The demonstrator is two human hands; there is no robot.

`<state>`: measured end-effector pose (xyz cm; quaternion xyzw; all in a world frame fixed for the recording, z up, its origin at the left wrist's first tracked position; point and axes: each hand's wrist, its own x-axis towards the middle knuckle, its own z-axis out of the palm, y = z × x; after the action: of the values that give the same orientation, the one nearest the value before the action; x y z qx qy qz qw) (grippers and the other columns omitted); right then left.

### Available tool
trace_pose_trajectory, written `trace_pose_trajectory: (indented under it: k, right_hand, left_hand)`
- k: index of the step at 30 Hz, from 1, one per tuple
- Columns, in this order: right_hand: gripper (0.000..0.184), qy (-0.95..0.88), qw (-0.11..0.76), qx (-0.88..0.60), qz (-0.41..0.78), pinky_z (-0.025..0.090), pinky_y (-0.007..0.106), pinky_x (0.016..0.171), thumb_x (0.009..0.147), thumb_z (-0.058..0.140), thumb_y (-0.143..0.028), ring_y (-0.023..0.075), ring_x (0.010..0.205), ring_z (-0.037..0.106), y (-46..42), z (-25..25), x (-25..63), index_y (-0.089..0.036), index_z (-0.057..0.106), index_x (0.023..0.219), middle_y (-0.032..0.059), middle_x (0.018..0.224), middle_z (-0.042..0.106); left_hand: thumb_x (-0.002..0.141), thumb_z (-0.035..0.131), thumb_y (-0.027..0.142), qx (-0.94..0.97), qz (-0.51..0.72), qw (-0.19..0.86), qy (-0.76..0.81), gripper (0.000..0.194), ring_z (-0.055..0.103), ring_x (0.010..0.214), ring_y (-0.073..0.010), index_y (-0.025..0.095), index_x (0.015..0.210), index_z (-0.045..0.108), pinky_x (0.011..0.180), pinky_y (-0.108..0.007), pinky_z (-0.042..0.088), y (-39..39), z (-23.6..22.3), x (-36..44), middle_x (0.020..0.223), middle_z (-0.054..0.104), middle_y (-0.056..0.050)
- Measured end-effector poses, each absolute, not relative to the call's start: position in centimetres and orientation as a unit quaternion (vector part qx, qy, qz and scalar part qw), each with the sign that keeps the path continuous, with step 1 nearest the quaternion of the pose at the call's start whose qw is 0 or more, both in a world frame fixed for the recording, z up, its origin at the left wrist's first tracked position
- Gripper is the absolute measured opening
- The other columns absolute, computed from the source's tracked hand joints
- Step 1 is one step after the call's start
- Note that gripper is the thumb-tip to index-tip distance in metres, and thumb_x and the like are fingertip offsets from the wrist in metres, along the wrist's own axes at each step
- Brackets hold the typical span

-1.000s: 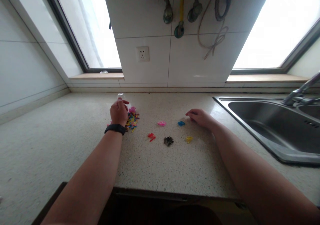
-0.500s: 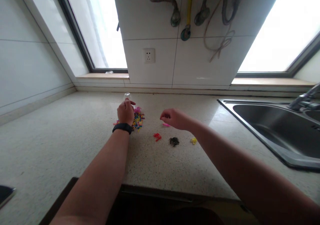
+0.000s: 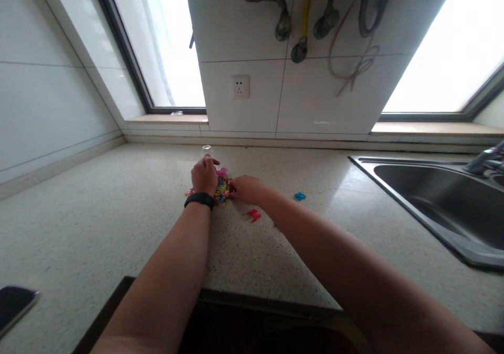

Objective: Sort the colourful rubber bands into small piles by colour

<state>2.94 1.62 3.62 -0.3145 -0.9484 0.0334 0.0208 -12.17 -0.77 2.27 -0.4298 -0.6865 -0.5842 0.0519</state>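
Observation:
My left hand (image 3: 204, 176), with a dark wristband, is closed around what looks like a clear plastic container (image 3: 207, 149); its end shows above the fingers, the grip itself is mostly hidden. Right beside that hand lies a pile of small multicoloured rubber bands (image 3: 223, 188), with a pink clump (image 3: 222, 172) at its far side. At the pile's right edge my right hand (image 3: 246, 189) has its fingertips pinched together; what is between them is too small to tell. A red clump of bands (image 3: 254, 215) lies nearer me, and a blue clump (image 3: 300, 196) sits beyond my right forearm.
A steel sink (image 3: 425, 196) is set into the speckled counter (image 3: 118, 212) on the right. At the lower left lies a dark flat phone-like object (image 3: 16, 304). The tiled wall with a socket (image 3: 240, 86) and hoses stands behind.
My right hand has moved left onto the pile. The blue clump has come into sight; my forearm now covers the yellow clump and most of the black one. The left hand keeps its place.

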Motion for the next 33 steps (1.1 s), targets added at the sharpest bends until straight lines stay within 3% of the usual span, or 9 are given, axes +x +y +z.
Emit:
trace_pose_trajectory:
  k: [10, 19, 33]
  right_hand:
    - [0.026, -0.954, 0.061, -0.293, 0.02, 0.043, 0.029, 0.07, 0.089, 0.053, -0.034, 0.0234, 0.088, 0.067, 1.5, 4.6, 4.4, -0.022, 0.073, 0.1, 0.0102, 0.097, 0.074]
    - [0.021, -0.933, 0.154, -0.284, 0.161, 0.039, 0.024, 0.065, 0.085, 0.06, -0.03, 0.0142, 0.074, 0.063, 2.4, 4.3, 7.8, -0.018, 0.075, 0.093, 0.0052, 0.085, 0.075]
    - [0.024, -0.935, 0.112, -0.321, 0.098, 0.038, 0.025, 0.064, 0.088, 0.056, -0.034, 0.0175, 0.081, 0.065, 2.7, 4.1, 3.7, -0.019, 0.074, 0.093, 0.0073, 0.089, 0.074]
  left_hand:
    - [0.095, 0.029, 0.041, -0.438, -0.593, 0.037, -0.675, 0.053, 0.058, 0.057, -0.0184, 0.018, 0.072, 0.071, 0.057, -0.028, 0.037, -0.4, 2.0, -12.2, 0.055, 0.06, -0.003]
    - [0.094, 0.031, 0.041, -0.46, -0.594, 0.025, -0.659, 0.05, 0.057, 0.056, -0.0179, 0.019, 0.071, 0.07, 0.055, -0.028, 0.037, -0.2, 1.7, -12.3, 0.052, 0.059, -0.002]
    - [0.095, 0.029, 0.041, -0.443, -0.6, 0.018, -0.666, 0.052, 0.058, 0.056, -0.0182, 0.019, 0.072, 0.07, 0.056, -0.028, 0.038, -0.5, 2.3, -12.1, 0.053, 0.059, -0.003]
